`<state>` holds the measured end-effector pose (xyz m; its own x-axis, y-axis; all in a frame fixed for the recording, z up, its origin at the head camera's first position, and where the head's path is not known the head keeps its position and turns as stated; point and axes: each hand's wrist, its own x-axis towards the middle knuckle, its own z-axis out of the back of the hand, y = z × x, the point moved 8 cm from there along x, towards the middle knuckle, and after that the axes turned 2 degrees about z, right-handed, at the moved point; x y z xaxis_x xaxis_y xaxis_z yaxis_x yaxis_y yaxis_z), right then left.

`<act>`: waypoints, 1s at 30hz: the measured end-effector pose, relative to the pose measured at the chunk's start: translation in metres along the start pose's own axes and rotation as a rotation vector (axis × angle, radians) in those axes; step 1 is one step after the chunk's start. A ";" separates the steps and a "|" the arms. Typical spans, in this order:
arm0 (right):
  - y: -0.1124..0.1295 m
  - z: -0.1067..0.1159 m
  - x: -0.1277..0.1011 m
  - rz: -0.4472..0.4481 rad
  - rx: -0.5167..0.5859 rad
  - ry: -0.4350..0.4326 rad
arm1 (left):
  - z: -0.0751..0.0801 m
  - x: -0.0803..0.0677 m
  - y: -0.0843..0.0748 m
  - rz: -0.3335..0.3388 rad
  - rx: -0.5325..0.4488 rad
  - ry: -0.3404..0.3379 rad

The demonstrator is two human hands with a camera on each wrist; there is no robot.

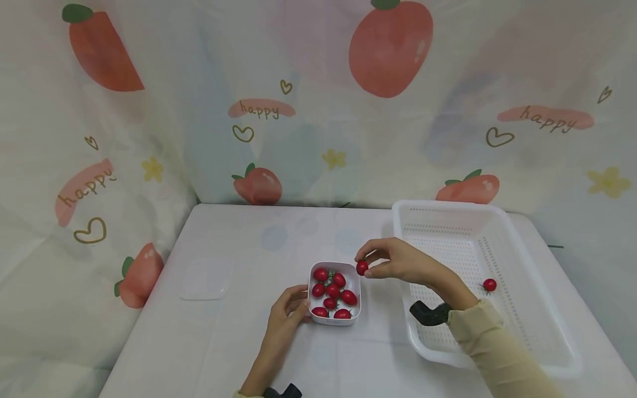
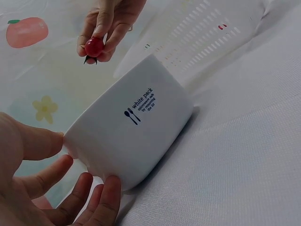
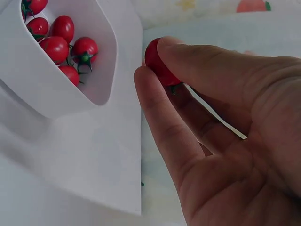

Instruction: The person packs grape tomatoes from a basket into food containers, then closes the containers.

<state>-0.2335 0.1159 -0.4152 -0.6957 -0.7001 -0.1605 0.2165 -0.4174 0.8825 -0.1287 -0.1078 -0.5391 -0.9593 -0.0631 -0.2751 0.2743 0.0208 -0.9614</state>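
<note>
Between the thumb and fingertips of my right hand (image 1: 405, 262) is a cherry tomato (image 1: 362, 268), held in the air just off the right rim of a small white box (image 1: 334, 320). Its green stem end points down in the left wrist view. Several more red cherry tomatoes (image 1: 333, 291), some with green stems, lie inside this box. My left hand (image 1: 286, 312) grips the box at its left side, fingertips (image 2: 113, 183) on the wall and one at the rim. Printed on the near wall is a dark "white pack" label (image 2: 143, 101).
On the right stands a large white perforated basket (image 1: 539, 309), with one cherry tomato (image 1: 490, 285) inside. A flat clear lid (image 1: 201, 282) lies on the table (image 1: 239, 342) at the left. A fruit-printed curtain (image 1: 318, 127) hangs behind and at the left.
</note>
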 end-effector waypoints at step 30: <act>0.002 -0.065 0.046 -0.051 -0.263 -0.074 | 0.000 0.000 -0.001 0.015 -0.015 0.003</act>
<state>-0.2203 0.0449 -0.4497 -0.7563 -0.6343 -0.1603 0.3435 -0.5935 0.7278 -0.1286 -0.1082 -0.5377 -0.9552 -0.0600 -0.2898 0.2880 0.0369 -0.9569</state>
